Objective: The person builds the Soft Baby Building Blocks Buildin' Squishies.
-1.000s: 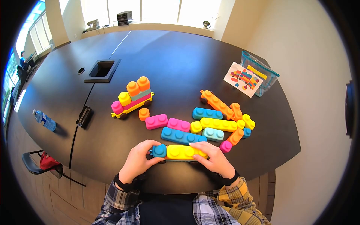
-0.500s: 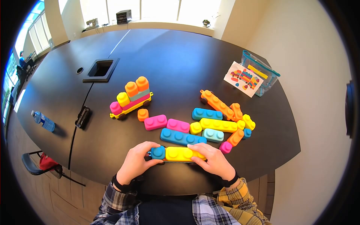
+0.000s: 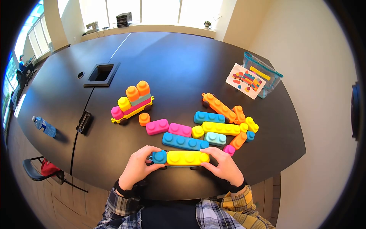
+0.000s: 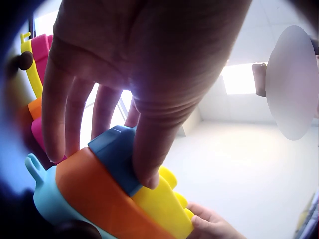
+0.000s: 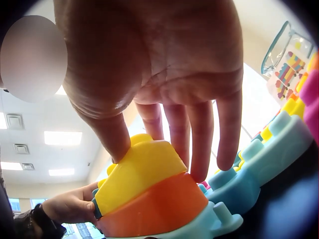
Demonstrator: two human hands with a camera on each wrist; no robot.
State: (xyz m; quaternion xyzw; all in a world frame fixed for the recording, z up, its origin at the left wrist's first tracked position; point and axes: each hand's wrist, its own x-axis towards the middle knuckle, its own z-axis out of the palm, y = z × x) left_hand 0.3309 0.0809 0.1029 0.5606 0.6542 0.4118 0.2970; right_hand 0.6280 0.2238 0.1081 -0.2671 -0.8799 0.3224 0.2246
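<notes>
At the near table edge, both hands hold a toy train car built of blocks. Its light blue wheeled base (image 4: 47, 191) has a hook at the end and carries a long orange block (image 4: 94, 184). On top sit a small blue block (image 3: 159, 157) at the left and a long yellow block (image 3: 187, 158) beside it. My left hand (image 3: 134, 168) pinches the blue block between thumb and fingers. My right hand (image 3: 225, 166) grips the yellow block's right end, thumb on the near side, fingers on the far side.
Loose blocks, including a long blue block (image 3: 185, 141) and pink block (image 3: 157, 126), lie just beyond the car. A stacked yellow car (image 3: 133, 110) and an orange wheeled base (image 3: 219, 107) stand farther off. A picture card (image 3: 245, 81) leans on a clear bag (image 3: 270, 82); a bottle (image 3: 45, 126) lies left.
My right hand has slid rightward along the yellow block to its end, uncovering more studs. My left hand stays on the blue block.
</notes>
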